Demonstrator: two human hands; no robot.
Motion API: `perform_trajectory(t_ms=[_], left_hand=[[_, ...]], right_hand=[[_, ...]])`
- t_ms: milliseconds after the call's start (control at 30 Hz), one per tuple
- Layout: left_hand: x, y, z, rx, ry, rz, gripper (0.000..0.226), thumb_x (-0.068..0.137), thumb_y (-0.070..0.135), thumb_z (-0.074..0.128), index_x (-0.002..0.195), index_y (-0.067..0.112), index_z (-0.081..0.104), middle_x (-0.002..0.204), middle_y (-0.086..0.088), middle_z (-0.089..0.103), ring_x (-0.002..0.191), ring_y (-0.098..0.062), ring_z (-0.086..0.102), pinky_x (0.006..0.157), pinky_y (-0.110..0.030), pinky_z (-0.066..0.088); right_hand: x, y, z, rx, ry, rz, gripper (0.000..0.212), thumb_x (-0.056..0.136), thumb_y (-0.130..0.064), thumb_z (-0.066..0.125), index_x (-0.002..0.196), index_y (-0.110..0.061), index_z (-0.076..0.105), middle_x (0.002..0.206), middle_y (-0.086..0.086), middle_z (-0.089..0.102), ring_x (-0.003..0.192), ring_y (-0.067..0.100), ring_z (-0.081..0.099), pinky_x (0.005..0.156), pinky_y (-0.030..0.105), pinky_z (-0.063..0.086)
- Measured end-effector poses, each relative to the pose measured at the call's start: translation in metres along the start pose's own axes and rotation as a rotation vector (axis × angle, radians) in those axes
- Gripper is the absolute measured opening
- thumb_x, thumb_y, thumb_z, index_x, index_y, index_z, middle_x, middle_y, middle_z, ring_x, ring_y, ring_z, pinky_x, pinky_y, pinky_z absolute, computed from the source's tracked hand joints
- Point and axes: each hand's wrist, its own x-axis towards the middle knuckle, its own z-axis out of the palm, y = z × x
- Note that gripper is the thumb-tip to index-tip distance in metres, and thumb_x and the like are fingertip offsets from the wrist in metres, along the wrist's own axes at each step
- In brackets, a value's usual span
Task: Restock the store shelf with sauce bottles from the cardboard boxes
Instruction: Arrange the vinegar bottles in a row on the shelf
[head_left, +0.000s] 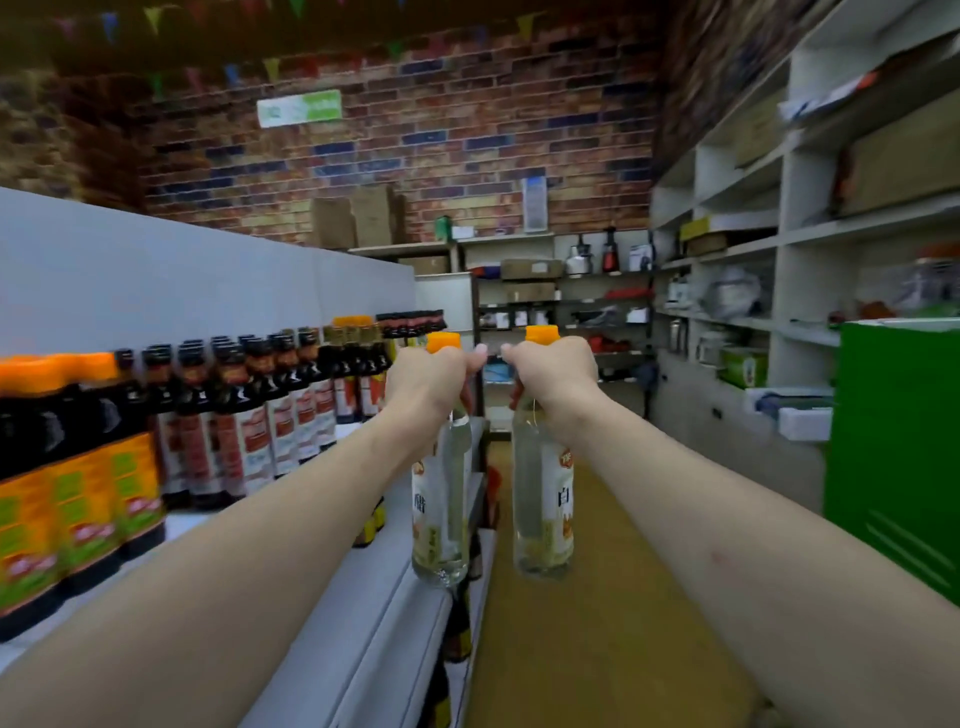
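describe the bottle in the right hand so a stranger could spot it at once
Start at the long grey shelf on the left, lined with dark sauce bottles. At its front edge, two clear orange-capped bottles hang by their necks. Pick the bottle in the right hand, over the tan aisle floor; its twin in the left hand hangs above the shelf edge.

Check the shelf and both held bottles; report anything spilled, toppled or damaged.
Nothing stands out. Dark bottles stand upright on the shelf. The left hand grips one clear bottle, the right hand the other clear bottle, both capped and upright. No spill on the floor.
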Motion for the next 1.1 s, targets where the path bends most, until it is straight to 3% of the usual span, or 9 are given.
perform_trajectory(t_ms=[100, 200, 333, 500, 567, 633, 867, 1000, 1100], left_hand=[[0.032, -0.013, 0.027, 0.003, -0.034, -0.006, 0.061, 0.083, 0.043, 0.078, 0.034, 0.016, 0.053, 0.053, -0.01, 0.065, 0.073, -0.028, 0.062, 0.09, -0.047, 0.052], [0.064, -0.027, 0.057, 0.007, -0.077, -0.033, 0.059, 0.087, 0.043, 0.076, 0.038, 0.012, 0.064, 0.076, -0.021, 0.075, 0.086, -0.032, 0.068, 0.094, -0.049, 0.052], [0.118, -0.051, 0.105, -0.007, -0.107, -0.028, 0.048, 0.084, 0.048, 0.075, 0.077, 0.0, 0.08, 0.073, -0.016, 0.076, 0.093, -0.035, 0.072, 0.094, -0.051, 0.053], [0.192, -0.07, 0.173, 0.026, -0.068, -0.008, 0.056, 0.084, 0.049, 0.075, 0.061, -0.002, 0.073, 0.071, -0.015, 0.075, 0.09, -0.03, 0.071, 0.096, -0.05, 0.051], [0.223, -0.074, 0.197, 0.031, -0.046, -0.004, 0.058, 0.088, 0.047, 0.074, 0.057, -0.003, 0.071, 0.072, -0.014, 0.075, 0.088, -0.025, 0.067, 0.09, -0.044, 0.05], [0.255, -0.078, 0.217, 0.026, -0.026, -0.002, 0.056, 0.089, 0.045, 0.073, 0.054, 0.0, 0.069, 0.075, -0.015, 0.075, 0.087, -0.023, 0.065, 0.08, -0.039, 0.046], [0.354, -0.11, 0.273, 0.017, -0.026, -0.035, 0.056, 0.091, 0.043, 0.072, 0.049, 0.007, 0.064, 0.065, -0.008, 0.072, 0.083, -0.017, 0.065, 0.077, -0.035, 0.042], [0.412, -0.134, 0.289, 0.005, -0.009, -0.062, 0.052, 0.093, 0.042, 0.071, 0.055, 0.006, 0.064, 0.061, -0.004, 0.068, 0.072, -0.013, 0.06, 0.064, -0.029, 0.037], [0.463, -0.15, 0.294, 0.011, 0.016, -0.072, 0.047, 0.095, 0.041, 0.07, 0.068, 0.003, 0.068, 0.069, -0.006, 0.069, 0.069, -0.012, 0.058, 0.06, -0.027, 0.036]], right_hand=[[0.036, 0.014, 0.006, -0.039, 0.022, 0.013, 0.032, 0.082, -0.02, 0.071, 0.055, -0.014, 0.056, 0.048, 0.003, 0.059, 0.056, 0.024, 0.059, 0.056, 0.03, 0.047], [0.077, 0.033, 0.011, -0.048, 0.029, 0.019, 0.027, 0.081, -0.022, 0.069, 0.059, -0.015, 0.055, 0.051, 0.004, 0.06, 0.055, 0.023, 0.056, 0.057, 0.03, 0.047], [0.141, 0.066, 0.011, -0.045, 0.034, 0.022, 0.021, 0.084, -0.022, 0.067, 0.066, -0.015, 0.058, 0.059, 0.007, 0.066, 0.055, 0.019, 0.059, 0.054, 0.028, 0.044], [0.238, 0.099, 0.015, -0.079, -0.001, 0.041, 0.017, 0.085, -0.026, 0.068, 0.079, -0.01, 0.071, 0.067, 0.009, 0.073, 0.066, 0.024, 0.07, 0.057, 0.032, 0.049], [0.282, 0.11, 0.021, -0.107, -0.009, 0.035, 0.022, 0.08, -0.028, 0.068, 0.082, -0.007, 0.074, 0.076, 0.014, 0.076, 0.074, 0.03, 0.073, 0.067, 0.041, 0.057], [0.324, 0.119, 0.027, -0.125, -0.026, 0.021, 0.035, 0.078, -0.03, 0.068, 0.088, 0.002, 0.076, 0.077, 0.016, 0.076, 0.07, 0.029, 0.073, 0.073, 0.045, 0.061], [0.438, 0.151, 0.055, -0.111, -0.055, 0.033, 0.027, 0.083, -0.027, 0.069, 0.082, -0.002, 0.076, 0.062, 0.008, 0.073, 0.074, 0.026, 0.074, 0.059, 0.031, 0.052], [0.49, 0.17, 0.092, -0.116, -0.09, 0.029, 0.022, 0.082, -0.023, 0.068, 0.07, -0.005, 0.072, 0.058, 0.009, 0.072, 0.063, 0.023, 0.07, 0.058, 0.03, 0.051], [0.53, 0.184, 0.13, -0.143, -0.108, -0.011, 0.022, 0.083, -0.023, 0.069, 0.075, -0.004, 0.075, 0.058, 0.008, 0.072, 0.068, 0.025, 0.074, 0.064, 0.037, 0.059]])
